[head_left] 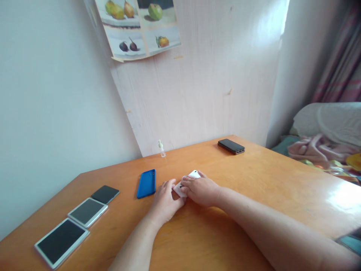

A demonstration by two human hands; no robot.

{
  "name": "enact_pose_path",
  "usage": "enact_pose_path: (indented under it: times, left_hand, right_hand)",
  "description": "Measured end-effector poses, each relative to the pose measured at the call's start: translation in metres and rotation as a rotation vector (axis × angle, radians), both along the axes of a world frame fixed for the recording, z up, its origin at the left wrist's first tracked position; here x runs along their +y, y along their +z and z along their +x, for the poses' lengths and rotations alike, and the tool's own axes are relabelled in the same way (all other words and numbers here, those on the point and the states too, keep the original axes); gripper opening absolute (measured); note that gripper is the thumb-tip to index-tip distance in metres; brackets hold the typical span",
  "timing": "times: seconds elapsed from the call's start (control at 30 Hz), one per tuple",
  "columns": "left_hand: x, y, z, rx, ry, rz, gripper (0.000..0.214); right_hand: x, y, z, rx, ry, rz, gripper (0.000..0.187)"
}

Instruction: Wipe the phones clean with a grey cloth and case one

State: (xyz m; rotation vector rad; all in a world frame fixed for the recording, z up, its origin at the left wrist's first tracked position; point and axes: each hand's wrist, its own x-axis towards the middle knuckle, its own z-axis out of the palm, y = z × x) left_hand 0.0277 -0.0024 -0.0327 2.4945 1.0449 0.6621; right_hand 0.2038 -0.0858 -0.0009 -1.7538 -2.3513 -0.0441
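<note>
A white phone [194, 174] lies at the middle of the wooden table [225, 233], back up, with a dark camera spot near its far corner. My left hand [165, 201] holds the phone's near left end, thumb on one side and fingers on the other. Across the top of it rests my right hand [201, 188], its fingers bent over the back and covering much of it. Just left of my hands is a blue phone case [146, 183], lying with its hollow side up.
Two white-framed tablets [61, 241] [87, 211] and a dark phone [105, 194] lie in a row at the left. A small clear spray bottle [161, 148] stands by the wall. Dark stacked phones [231, 146] lie at the back right. Beyond the table's right edge is bedding [313, 148].
</note>
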Motion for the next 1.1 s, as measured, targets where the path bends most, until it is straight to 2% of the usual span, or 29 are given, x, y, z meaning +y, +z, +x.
enact_pose_path:
  times: [0.07,0.13,0.17,0.27,0.33,0.4,0.5,0.53,0.6,0.7,0.77,0.83,0.93,1.0,1.03,1.1]
  left_hand:
    - [-0.001,0.001,0.000,0.005,-0.007,0.015,0.059]
    - [-0.001,0.001,-0.001,0.007,-0.013,0.025,0.056]
    - [-0.001,0.001,-0.001,0.009,-0.017,0.028,0.054]
    - [0.000,0.003,-0.002,0.031,-0.039,0.039,0.047]
    - [-0.001,0.005,-0.002,0.053,-0.056,0.048,0.042]
    - [-0.003,0.008,-0.001,0.065,-0.060,0.047,0.037]
    - [-0.006,0.011,-0.001,0.061,-0.039,0.037,0.036]
    - [-0.006,0.011,-0.001,0.057,-0.037,0.034,0.036]
    - [-0.006,0.009,-0.001,0.047,-0.048,0.034,0.036]
    - [-0.003,0.006,-0.002,0.044,-0.055,0.043,0.035]
    - [-0.002,0.006,-0.002,0.050,-0.056,0.053,0.034]
    - [-0.003,0.007,-0.001,0.053,-0.057,0.056,0.034]
    - [-0.005,0.009,-0.001,0.045,-0.048,0.047,0.035]
    - [-0.005,0.009,-0.001,0.037,-0.048,0.045,0.035]
    - [-0.004,0.008,-0.001,0.035,-0.054,0.049,0.035]
    - [-0.002,0.005,-0.001,0.040,-0.057,0.053,0.033]
  right_hand:
    - [0.003,0.003,0.008,-0.032,-0.204,-0.017,0.038]
    - [0.002,0.005,0.007,-0.063,-0.301,-0.021,0.040]
    - [-0.001,0.006,0.002,-0.090,-0.267,-0.017,0.041]
    - [-0.014,0.009,-0.018,-0.174,0.007,0.023,0.041]
    - [-0.020,0.013,-0.024,-0.197,0.121,0.014,0.037]
    - [-0.020,0.017,-0.019,-0.208,0.047,-0.046,0.033]
    - [-0.015,0.021,-0.005,-0.213,-0.242,-0.128,0.036]
    - [-0.014,0.022,-0.004,-0.215,-0.291,-0.138,0.038]
    - [-0.017,0.023,-0.011,-0.240,-0.249,-0.142,0.036]
    - [-0.028,0.023,-0.031,-0.274,-0.016,-0.089,0.030]
    - [-0.031,0.023,-0.035,-0.260,0.063,-0.059,0.030]
    - [-0.027,0.023,-0.027,-0.238,-0.007,-0.079,0.032]
    - [-0.017,0.023,-0.009,-0.200,-0.277,-0.142,0.040]
    - [-0.015,0.022,-0.008,-0.165,-0.372,-0.139,0.046]
    - [-0.016,0.022,-0.012,-0.147,-0.340,-0.124,0.046]
    - [-0.022,0.020,-0.024,-0.098,-0.159,-0.071,0.046]
